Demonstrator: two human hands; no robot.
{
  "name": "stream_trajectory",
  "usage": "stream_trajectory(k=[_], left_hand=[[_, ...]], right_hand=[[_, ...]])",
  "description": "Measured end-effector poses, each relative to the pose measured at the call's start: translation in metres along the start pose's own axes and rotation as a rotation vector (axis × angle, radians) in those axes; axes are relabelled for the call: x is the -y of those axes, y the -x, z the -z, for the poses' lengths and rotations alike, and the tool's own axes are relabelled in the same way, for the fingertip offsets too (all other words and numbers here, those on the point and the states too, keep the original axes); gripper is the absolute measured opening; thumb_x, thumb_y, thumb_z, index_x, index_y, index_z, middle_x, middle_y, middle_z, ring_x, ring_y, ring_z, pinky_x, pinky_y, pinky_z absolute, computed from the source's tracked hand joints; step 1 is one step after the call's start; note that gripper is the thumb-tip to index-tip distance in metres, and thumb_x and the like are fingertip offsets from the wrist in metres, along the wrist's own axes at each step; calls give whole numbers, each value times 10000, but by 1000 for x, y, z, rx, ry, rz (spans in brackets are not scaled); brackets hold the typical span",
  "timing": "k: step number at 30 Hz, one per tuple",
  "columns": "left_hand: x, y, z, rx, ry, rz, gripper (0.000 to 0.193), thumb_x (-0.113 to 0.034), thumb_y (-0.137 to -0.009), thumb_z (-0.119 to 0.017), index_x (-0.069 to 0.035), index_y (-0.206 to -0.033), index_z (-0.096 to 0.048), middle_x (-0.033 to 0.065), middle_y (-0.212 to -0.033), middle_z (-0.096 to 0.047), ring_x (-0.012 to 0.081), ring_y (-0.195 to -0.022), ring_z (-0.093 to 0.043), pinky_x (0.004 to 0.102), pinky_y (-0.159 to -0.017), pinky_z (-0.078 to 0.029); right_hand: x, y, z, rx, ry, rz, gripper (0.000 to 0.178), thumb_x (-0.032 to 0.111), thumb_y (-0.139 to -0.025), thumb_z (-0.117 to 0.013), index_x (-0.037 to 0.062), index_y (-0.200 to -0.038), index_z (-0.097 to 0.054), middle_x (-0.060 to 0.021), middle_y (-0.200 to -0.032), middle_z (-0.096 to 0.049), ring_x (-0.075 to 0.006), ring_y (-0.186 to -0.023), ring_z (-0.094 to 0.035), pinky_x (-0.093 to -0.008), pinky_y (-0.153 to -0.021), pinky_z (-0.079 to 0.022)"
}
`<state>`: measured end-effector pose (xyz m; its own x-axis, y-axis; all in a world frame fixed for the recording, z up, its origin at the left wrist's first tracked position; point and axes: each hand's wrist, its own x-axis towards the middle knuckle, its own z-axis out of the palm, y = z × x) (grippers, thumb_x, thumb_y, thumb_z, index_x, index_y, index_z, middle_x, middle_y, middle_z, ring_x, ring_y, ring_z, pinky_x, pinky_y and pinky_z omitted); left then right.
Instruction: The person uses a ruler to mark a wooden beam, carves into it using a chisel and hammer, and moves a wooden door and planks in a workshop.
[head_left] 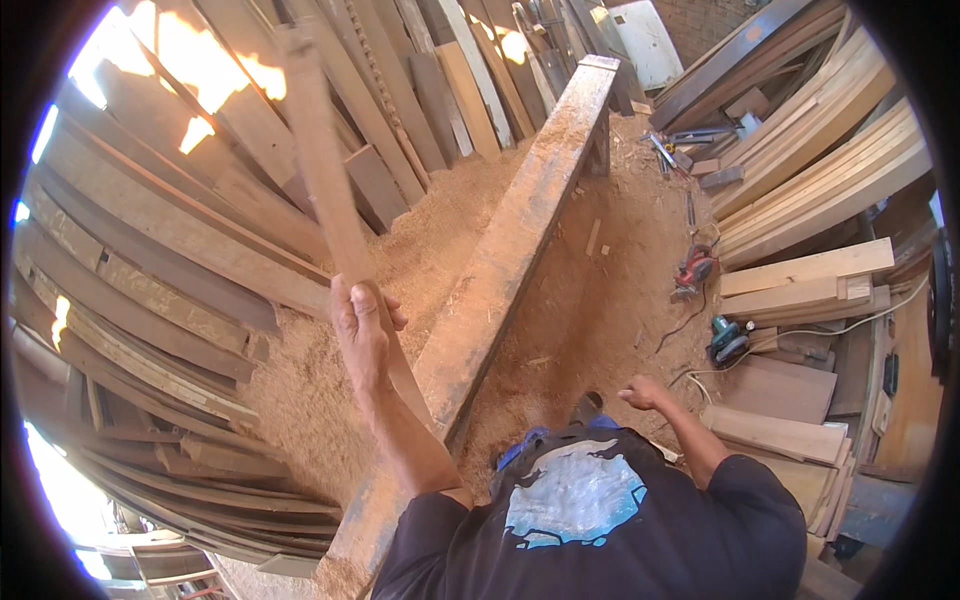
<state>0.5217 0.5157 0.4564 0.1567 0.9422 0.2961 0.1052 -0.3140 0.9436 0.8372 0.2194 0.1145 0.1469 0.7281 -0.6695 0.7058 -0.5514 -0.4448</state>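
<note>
A long wooden strip point(330, 180) is held aloft in the left hand point(362, 325), fingers and thumb closed around it, just beyond the left edge of a narrow wooden bench point(505, 255). The strip's long axis runs from a blurred far end at upper left, down through the grip and along the forearm, its near end by the bench's left edge; whether the 2 touch cannot be told. The right hand point(645, 393), past the bench's right edge and well apart from the strip, makes a loose fist with nothing visible in it. Sawdust point(450, 225) covers the ground; a red power tool point(693, 272) and a green power tool point(728, 340) lie off the bench's right edge.
</note>
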Motion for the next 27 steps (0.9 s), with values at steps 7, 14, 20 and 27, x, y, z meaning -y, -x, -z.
stream_trajectory(k=[7, 14, 20, 27], left_hand=[[78, 4, -80, 293, -158, 262, 360, -429, -1055, -393, -87, -1059, -505, 27, -604, -511, 114, -483, -521, 273, -454, -436], [185, 7, -169, 510, -328, 589, 346, -394, -1055, -383, -60, -1023, -469, 51, -607, -516, 155, -447, -543, 300, -417, -460], [246, -44, -205, 483, -456, 730, 366, -368, -1048, -395, -21, -973, -485, 78, -600, -509, 197, -428, -543, 330, -407, -470], [309, -120, -281, 689, -535, 765, 413, -383, -1045, -388, 1, -966, -517, 108, -585, -525, 232, -431, -557, 366, -396, -461]], right_hand=[[-42, 22, 36, -71, -130, -191, 450, 433, -882, -562, 39, -1018, -734, -244, -1047, -688, -404, -1000, -660, -485, -866, -509], [-34, -64, 26, -200, -274, 19, 427, 404, -884, -576, 41, -1054, -724, -237, -1049, -694, -398, -1000, -665, -484, -870, -511], [-18, -106, 82, -94, -321, -15, 428, 402, -879, -598, 37, -1067, -717, -238, -1047, -695, -396, -1004, -663, -480, -876, -509], [-167, -137, 87, -484, -248, -157, 376, 367, -850, -634, 43, -1014, -734, -217, -1002, -705, -351, -932, -688, -434, -800, -528]])
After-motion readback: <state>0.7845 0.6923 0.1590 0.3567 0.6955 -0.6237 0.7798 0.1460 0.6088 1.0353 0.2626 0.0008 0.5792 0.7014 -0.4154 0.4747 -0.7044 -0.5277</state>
